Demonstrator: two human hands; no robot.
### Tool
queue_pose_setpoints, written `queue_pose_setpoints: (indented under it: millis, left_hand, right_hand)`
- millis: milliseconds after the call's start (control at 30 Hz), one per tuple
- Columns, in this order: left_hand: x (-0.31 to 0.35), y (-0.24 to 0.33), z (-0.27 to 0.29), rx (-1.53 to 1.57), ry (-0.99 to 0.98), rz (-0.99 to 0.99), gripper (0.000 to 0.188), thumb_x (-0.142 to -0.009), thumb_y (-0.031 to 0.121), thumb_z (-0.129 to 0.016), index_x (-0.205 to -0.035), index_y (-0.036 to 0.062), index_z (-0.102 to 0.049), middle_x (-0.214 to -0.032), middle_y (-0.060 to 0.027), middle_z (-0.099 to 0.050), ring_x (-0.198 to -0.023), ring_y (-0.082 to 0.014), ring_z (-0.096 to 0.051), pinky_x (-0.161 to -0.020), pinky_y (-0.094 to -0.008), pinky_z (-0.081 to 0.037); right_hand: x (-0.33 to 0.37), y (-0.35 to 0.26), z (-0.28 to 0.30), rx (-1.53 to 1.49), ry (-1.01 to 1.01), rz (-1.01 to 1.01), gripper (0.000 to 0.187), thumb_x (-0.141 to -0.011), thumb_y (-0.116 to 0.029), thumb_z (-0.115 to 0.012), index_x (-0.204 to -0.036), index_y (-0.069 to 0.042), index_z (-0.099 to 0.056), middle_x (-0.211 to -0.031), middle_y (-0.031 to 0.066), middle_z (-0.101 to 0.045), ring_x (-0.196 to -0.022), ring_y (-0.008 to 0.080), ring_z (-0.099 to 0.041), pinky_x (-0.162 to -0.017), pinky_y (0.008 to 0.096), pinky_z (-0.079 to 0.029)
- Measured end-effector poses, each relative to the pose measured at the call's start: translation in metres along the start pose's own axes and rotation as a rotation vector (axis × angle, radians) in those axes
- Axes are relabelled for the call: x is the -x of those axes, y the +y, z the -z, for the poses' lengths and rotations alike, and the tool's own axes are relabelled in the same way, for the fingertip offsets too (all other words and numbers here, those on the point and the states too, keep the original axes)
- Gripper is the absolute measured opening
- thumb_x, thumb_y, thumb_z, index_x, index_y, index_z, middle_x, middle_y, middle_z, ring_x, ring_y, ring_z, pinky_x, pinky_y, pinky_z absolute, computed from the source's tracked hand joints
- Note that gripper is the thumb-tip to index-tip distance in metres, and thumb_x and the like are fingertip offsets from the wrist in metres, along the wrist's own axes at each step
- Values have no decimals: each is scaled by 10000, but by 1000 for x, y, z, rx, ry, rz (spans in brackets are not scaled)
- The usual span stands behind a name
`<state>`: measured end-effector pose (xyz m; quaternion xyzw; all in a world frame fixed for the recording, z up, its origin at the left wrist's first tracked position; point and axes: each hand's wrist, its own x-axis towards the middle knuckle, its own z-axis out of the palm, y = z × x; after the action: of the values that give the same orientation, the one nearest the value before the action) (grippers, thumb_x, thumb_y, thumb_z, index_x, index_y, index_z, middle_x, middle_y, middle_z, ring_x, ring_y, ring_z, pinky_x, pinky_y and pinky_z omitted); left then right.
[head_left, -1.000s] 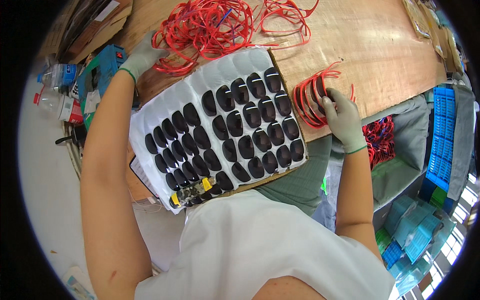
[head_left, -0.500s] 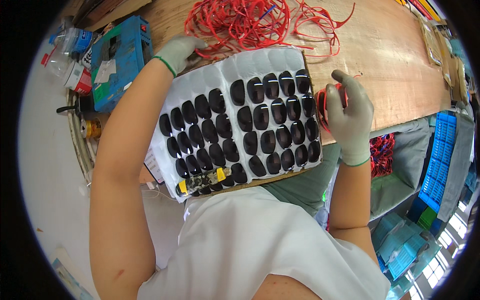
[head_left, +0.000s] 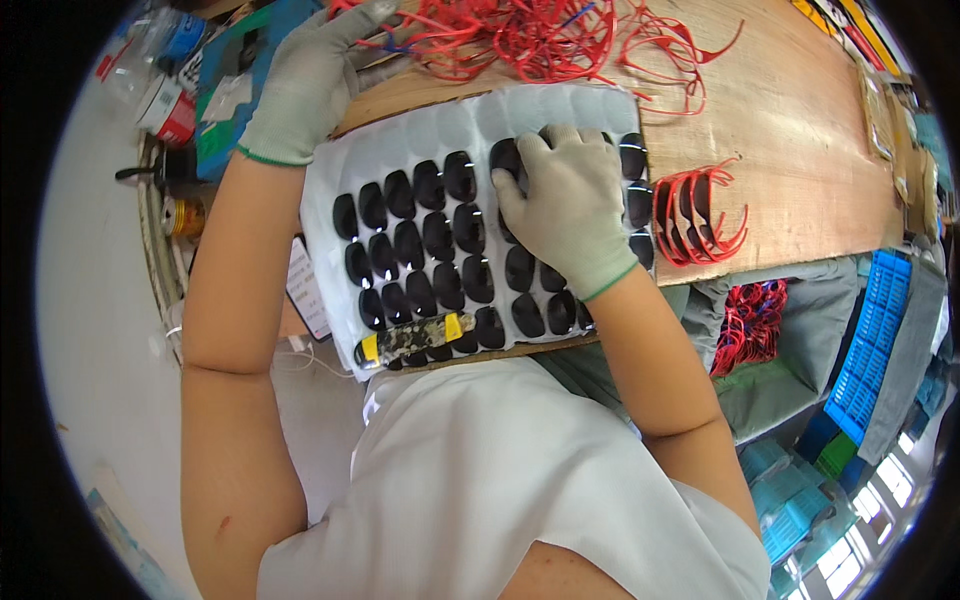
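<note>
A white moulded tray (head_left: pixel 400 145) holds rows of dark sunglass lenses (head_left: pixel 408 245). Over its right half lies my right hand (head_left: pixel 570 200) in a pale glove, fingers bent down onto the upper lenses and thumb apart from them; whether a fingertip grips a lens is hidden. My left hand (head_left: pixel 315 80), also gloved, reaches past the tray's upper left corner. Its fingers are apart, touching the edge of a tangled pile of red spectacle frames (head_left: pixel 530 40). Right of the tray stand several red frames with dark lenses (head_left: pixel 695 215), side by side.
A tool handle wrapped in yellow tape (head_left: pixel 415 338) rests across the lowest lenses. The blue box (head_left: pixel 240 95) stands at the left beside bottles. More red frames (head_left: pixel 750 325) fill a grey cloth-lined bin below the wooden table (head_left: pixel 800 150). A blue crate (head_left: pixel 870 335) is farther right.
My right hand has left the red frames beside the tray and moved left over the lenses. My left hand has shifted up and left at the red pile.
</note>
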<state>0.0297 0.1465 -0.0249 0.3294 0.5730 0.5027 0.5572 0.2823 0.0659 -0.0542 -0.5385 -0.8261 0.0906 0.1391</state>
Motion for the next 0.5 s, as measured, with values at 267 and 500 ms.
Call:
queue_pose_setpoints:
  millis: [267,500]
  left_hand:
    - [27,6,-2,-12,181,40,234,-881,326,-725,-921,113,-634,-697,-20,-608,-550,-144,-557,-508,-287,-444]
    - [-1,-11,-12,-16,202,-46,83,-900,179,-660,-906,118,-604,-705,-14,-599,-520,-134,-539,-489,-258,-439]
  right_hand:
    - [-6,-25,-17,167,50,-134,266,-750,-293,-740,-900,-75,-719,-1133,104,-634,-1088,318,-563,-932,453,-404]
    - [31,-50,27,-410,214,124,133,-695,-84,-746,-754,-52,-631,-1097,145,-660,-1097,367,-574,-928,463,-420]
